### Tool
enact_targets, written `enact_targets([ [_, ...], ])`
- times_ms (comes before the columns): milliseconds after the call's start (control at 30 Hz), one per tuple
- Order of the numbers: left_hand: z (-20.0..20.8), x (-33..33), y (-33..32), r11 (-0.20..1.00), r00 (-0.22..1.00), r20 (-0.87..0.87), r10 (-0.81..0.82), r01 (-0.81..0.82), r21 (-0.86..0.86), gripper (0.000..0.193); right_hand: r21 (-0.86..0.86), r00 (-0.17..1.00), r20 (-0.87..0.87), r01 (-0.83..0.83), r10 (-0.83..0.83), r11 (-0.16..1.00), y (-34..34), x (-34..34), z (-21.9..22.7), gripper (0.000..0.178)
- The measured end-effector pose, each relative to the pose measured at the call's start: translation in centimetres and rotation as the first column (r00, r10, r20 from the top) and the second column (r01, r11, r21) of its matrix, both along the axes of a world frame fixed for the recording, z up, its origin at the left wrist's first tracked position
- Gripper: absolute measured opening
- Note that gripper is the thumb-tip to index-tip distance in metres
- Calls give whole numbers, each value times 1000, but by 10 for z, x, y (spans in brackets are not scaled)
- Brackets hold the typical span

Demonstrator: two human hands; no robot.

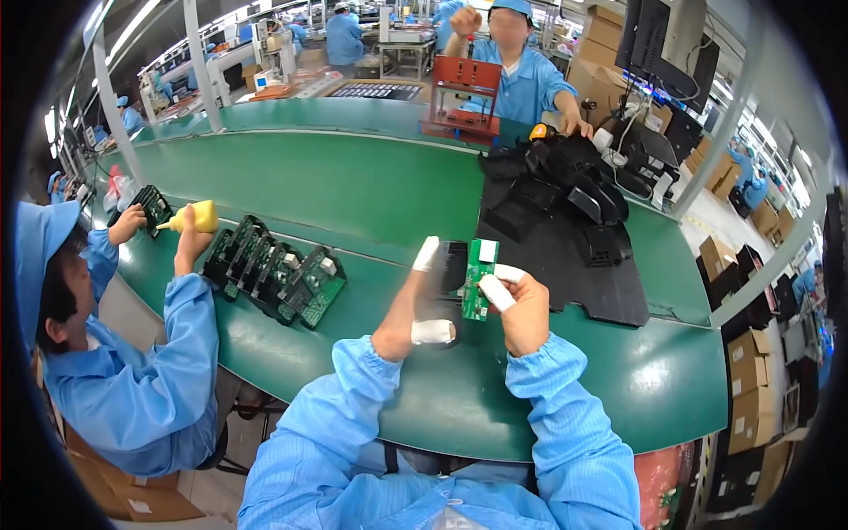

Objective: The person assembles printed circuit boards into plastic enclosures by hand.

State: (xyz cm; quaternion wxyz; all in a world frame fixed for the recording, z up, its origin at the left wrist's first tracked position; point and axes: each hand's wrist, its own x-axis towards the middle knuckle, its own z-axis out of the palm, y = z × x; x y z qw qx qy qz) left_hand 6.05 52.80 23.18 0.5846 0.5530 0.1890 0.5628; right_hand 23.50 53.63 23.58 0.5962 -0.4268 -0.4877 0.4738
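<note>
My right hand (521, 309), with white finger covers, is closed on a green circuit board (480, 281) that carries a white block near its top end. Close to the board's left side, my left hand (413, 305) is closed around a black plastic housing (452, 269), with white covers on the thumb and a finger. The left hand is somewhat blurred. Board and housing are side by side above the green table; whether they touch I cannot tell.
Several assembled boards in black housings (274, 269) stand at left. Beside them a co-worker holds a yellow squeeze bottle (196, 217). Black housings (565, 190) lie piled on a black mat (609, 296) at right. Across the table another person works by a red fixture (464, 93).
</note>
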Motion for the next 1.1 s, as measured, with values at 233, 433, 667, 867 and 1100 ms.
enact_targets([
  [233,7,-6,-9,998,998,48,-47,49,-39,127,-6,997,68,-27,27,1000,-8,-9,6,23],
  [433,3,-13,-6,999,998,53,-38,39,-3,123,-2,998,60,-32,33,999,-8,-14,8,33],
  [667,6,-15,-5,998,999,19,-43,42,41,121,5,995,96,-42,42,999,-10,-15,13,35],
  [867,-2,-18,-1,998,999,-9,-36,36,46,121,6,983,184,-30,28,1000,-12,-15,15,38],
  [1100,1,-23,3,993,988,-142,-56,70,94,136,-137,999,14,-49,52,989,-12,-15,26,49],
])
